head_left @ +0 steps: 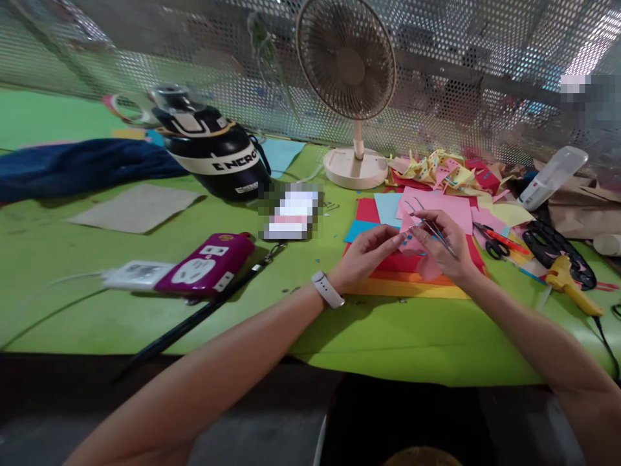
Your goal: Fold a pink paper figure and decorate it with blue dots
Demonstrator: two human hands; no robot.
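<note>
My left hand (365, 255) pinches a small pink paper piece (410, 243) over a stack of coloured paper sheets (388, 268). A pale watch (328, 289) sits on that wrist. My right hand (439, 249) is closed round metal tweezers (433, 226), whose tips meet the pink piece between both hands. Both hands hover just above the green table (194, 323), right of centre.
A beige desk fan (350, 97) stands behind the papers. A black helmet (213, 152), a purple power strip (206, 265), scissors (499, 243), a yellow glue gun (567, 281), a white bottle (553, 176) and paper scraps (436, 168) lie around. A mesh wall closes the back.
</note>
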